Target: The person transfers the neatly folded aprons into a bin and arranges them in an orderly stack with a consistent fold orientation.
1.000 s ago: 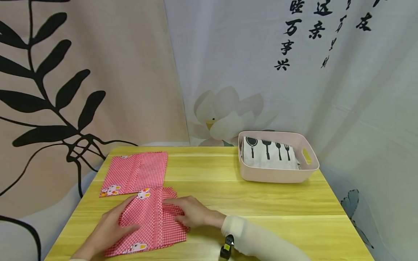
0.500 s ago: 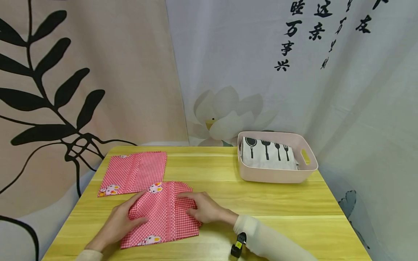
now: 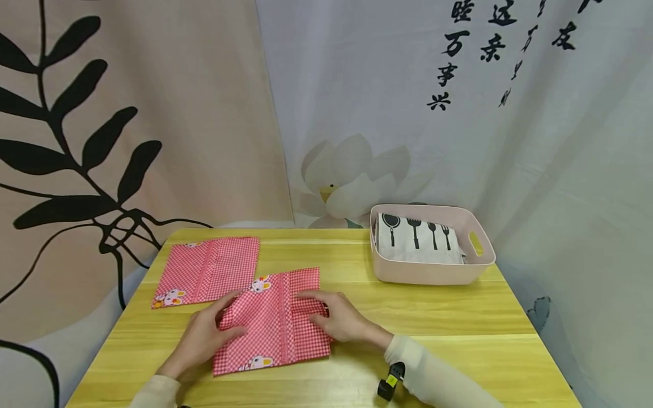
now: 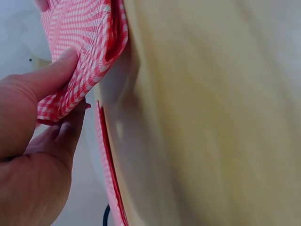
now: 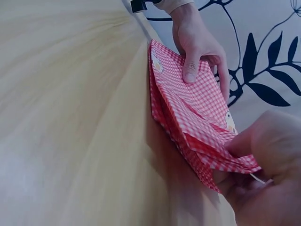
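Note:
A folded red-and-white gingham cloth [image 3: 278, 334] with rabbit prints is held between both hands, close over the table. At its left edge my left hand [image 3: 206, 331] pinches it, thumb [image 4: 61, 70] on top and fingers underneath. My right hand [image 3: 347, 320] grips the opposite edge; in the right wrist view its fingers reach in under the layers, which hang slightly apart. A thin white cord [image 5: 257, 179] shows beside those fingers. Behind and to the left, a second folded gingham cloth [image 3: 214, 269] of the same pattern lies flat on the table.
On the wooden table [image 3: 433, 340], a pale pink basket [image 3: 428, 275] stands at the back right. It holds a folded white cloth [image 3: 423, 243] printed with black cutlery. Printed curtains [image 3: 204, 113] hang behind the table. A black band with a yellow patch [image 3: 391, 379] is at the right sleeve.
Both hands have carried the front cloth to the right and slightly away from the body, and it has turned a little. The back cloth and the basket stay where they were.

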Demonstrator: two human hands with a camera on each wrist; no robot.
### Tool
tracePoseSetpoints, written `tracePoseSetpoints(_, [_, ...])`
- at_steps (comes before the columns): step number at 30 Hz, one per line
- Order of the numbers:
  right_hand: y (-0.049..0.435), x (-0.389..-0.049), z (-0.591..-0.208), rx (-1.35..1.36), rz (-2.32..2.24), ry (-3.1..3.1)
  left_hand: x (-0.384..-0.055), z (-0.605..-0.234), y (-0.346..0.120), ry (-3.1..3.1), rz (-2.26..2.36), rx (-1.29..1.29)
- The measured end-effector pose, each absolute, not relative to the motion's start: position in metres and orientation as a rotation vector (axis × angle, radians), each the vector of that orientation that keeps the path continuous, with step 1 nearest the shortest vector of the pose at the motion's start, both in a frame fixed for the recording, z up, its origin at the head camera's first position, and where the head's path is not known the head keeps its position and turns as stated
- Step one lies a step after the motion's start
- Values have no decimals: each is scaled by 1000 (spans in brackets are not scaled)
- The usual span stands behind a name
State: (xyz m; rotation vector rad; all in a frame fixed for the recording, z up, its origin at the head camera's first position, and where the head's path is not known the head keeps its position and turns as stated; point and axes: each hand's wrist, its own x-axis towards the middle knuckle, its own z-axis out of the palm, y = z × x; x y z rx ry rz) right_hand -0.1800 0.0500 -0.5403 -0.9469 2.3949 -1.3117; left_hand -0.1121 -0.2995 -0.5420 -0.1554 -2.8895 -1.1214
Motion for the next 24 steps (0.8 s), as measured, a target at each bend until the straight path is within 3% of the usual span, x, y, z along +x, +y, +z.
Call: tracePoseSetpoints(24, [101, -188, -515, -842, -1441, 2519, -145, -517, -258, -2816, -1353, -68])
